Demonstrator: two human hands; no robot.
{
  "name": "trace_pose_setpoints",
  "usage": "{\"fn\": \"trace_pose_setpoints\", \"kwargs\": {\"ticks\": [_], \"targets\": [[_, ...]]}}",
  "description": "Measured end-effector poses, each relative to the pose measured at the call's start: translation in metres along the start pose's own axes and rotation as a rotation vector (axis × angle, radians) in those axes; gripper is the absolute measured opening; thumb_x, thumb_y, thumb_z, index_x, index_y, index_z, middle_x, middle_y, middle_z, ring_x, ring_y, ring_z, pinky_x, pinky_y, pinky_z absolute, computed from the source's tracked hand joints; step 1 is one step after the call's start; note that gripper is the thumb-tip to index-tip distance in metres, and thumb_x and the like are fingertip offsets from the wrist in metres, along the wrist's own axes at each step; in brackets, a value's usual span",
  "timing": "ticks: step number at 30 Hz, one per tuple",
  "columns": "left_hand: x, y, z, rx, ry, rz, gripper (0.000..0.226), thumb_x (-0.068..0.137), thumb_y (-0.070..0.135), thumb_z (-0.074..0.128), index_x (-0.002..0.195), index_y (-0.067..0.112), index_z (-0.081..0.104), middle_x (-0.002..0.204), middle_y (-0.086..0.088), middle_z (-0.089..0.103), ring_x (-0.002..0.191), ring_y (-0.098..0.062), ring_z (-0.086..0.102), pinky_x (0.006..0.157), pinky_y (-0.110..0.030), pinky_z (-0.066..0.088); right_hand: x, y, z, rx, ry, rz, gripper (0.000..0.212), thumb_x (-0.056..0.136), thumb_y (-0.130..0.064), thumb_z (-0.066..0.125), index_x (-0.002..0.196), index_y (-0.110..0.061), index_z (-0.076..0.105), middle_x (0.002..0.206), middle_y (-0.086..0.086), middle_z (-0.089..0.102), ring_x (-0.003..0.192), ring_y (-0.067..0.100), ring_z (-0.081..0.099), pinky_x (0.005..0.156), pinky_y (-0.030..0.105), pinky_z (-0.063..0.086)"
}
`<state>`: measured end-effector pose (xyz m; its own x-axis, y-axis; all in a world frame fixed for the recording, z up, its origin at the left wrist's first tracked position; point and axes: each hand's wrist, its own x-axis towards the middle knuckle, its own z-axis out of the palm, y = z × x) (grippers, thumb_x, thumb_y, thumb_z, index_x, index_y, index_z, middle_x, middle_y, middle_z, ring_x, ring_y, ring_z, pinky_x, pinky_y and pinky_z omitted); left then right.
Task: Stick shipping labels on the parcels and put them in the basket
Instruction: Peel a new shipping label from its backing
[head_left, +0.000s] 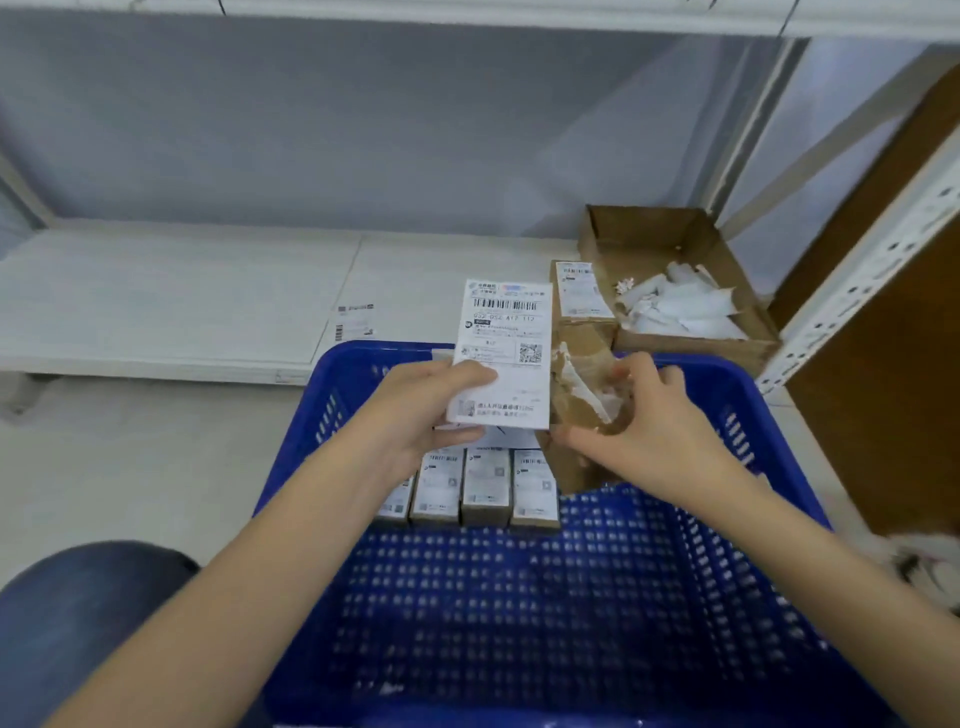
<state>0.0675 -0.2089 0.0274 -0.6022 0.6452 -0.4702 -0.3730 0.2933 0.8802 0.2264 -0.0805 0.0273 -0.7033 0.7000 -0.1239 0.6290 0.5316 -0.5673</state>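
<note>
Pinching a printed shipping label (503, 353) between thumb and curled fingers (470, 375) of the left hand (426, 410), mid-frame above the blue basket (769, 415). Right hand (649, 431) gripping a brown cardboard parcel (576, 410) just beside it, fingers curled. Best squaring the label over a flat face before pressing down. Four labelled boxes (485, 486) already standing inside the basket.

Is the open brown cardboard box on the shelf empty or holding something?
Holding something. The open brown cardboard box contains a heap of crumpled white paper strips over part of its floor.
</note>
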Motion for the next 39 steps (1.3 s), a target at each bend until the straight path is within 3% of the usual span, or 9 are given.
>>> {"fn": "trace_pose_setpoints", "kwargs": {"ticks": [4,7,12,15,19,21,23,26,39], "targets": [[-0.010,-0.015,0.017,-0.040,-0.130,-0.082,0.016,0.087,0.014,0.067,0.102,0.010,0.070,0.098,-0.009,0.074,0.094,-0.024,0.070,0.083,-0.043,0.058,-0.021,0.018,0.019,0.198,0.010,0.001,0.077,0.066,-0.054,0.077,0.121,-0.031,0.030,0.115,-0.006,0.029,0.089,0.002,0.042,0.068,0.014,0.036],[-0.008,-0.021,0.023,-0.035,-0.166,-0.079,0.021,0.088,0.013,0.067,0.107,0.010,0.070,0.101,-0.009,0.074,0.098,-0.025,0.070,0.085,-0.045,0.057,-0.021,0.025,0.033,0.280,0.041,-0.024,0.082,0.065,-0.050,0.080,0.126,-0.030,0.029,0.117,-0.007,0.029,0.093,-0.001,0.042,0.079,0.015,0.036],[0.002,-0.020,0.019,-0.027,-0.135,-0.077,0.022,0.087,0.014,0.067,0.109,0.010,0.070,0.100,-0.006,0.074,0.095,-0.021,0.070,0.083,-0.042,0.057,-0.015,0.035,0.048,0.354,0.002,-0.166,0.052,0.075,-0.039,0.076,0.111,-0.044,0.039,0.122,-0.008,0.026,0.108,-0.025,0.029,0.084,-0.004,0.032],[0.008,-0.017,0.010,-0.008,-0.118,-0.063,0.023,0.087,0.015,0.067,0.109,0.010,0.070,0.100,-0.005,0.074,0.097,-0.021,0.070,0.084,-0.043,0.057,-0.011,0.039,0.050,0.577,-0.082,-0.139,0.030,0.084,-0.027,0.068,0.103,-0.046,0.055,0.133,-0.011,0.031,0.125,-0.010,0.030,0.096,0.009,0.038],[0.012,-0.017,0.008,-0.013,-0.106,-0.066,0.023,0.087,0.015,0.067,0.109,0.010,0.070,0.101,-0.004,0.074,0.098,-0.020,0.070,0.084,-0.041,0.057,-0.005,0.039,0.051,0.802,-0.102,-0.093,0.015,0.087,-0.012,0.063,0.095,-0.022,0.070,0.139,-0.013,0.036,0.130,-0.009,0.031,0.081,0.007,0.045],[0.013,-0.018,0.009,-0.023,-0.102,-0.068,0.023,0.087,0.015,0.068,0.110,0.010,0.070,0.101,-0.004,0.074,0.098,-0.019,0.070,0.084,-0.041,0.057,-0.002,0.039,0.050,0.858,-0.111,-0.076,0.013,0.086,-0.011,0.063,0.094,-0.017,0.072,0.140,-0.013,0.038,0.131,-0.007,0.032,0.086,0.013,0.049],[0.014,-0.018,0.009,-0.027,-0.091,-0.070,0.023,0.087,0.015,0.068,0.109,0.010,0.070,0.100,-0.004,0.075,0.097,-0.019,0.070,0.083,-0.040,0.058,0.000,0.041,0.049,0.873,-0.117,-0.069,0.013,0.085,-0.011,0.064,0.087,-0.019,0.073,0.137,-0.016,0.042,0.130,-0.009,0.034,0.093,0.020,0.048],[0.014,-0.019,0.010,-0.030,-0.077,-0.077,0.021,0.086,0.015,0.069,0.107,0.009,0.071,0.098,-0.004,0.075,0.094,-0.018,0.070,0.082,-0.038,0.058,-0.001,0.041,0.047,0.844,-0.110,-0.105,0.016,0.085,-0.008,0.065,0.081,-0.021,0.074,0.135,-0.018,0.044,0.128,-0.010,0.035,0.087,0.014,0.048],[0.014,-0.023,0.013,-0.030,-0.059,-0.066,0.021,0.086,0.016,0.069,0.106,0.010,0.072,0.097,-0.003,0.075,0.095,-0.017,0.070,0.082,-0.039,0.058,-0.004,0.040,0.046,0.803,-0.082,-0.149,0.016,0.082,-0.007,0.069,0.085,-0.022,0.074,0.138,-0.016,0.043,0.118,-0.006,0.049,0.090,0.023,0.052]]}}
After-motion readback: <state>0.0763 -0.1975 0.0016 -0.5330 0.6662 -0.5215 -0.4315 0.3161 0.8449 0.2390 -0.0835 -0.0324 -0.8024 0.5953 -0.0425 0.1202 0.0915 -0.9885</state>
